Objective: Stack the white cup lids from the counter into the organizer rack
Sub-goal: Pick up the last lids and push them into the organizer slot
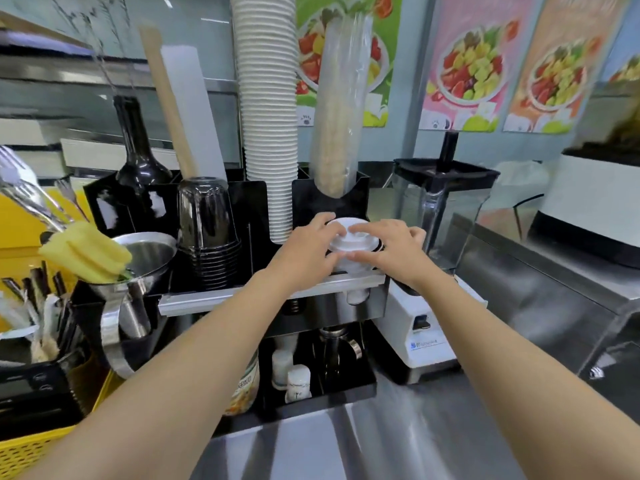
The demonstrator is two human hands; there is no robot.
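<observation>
Head view, white lids (349,237) pinched between left hand (308,251) and right hand (391,251) fingers, above organizer rack (242,202)

A stainless steel counter (398,441) carries the black organizer rack (249,202), a white blender base (422,341) and a yellow basket (34,448).

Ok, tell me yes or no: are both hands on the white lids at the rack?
Yes, the left hand and right hand both grip the white lids over the black organizer rack.
</observation>
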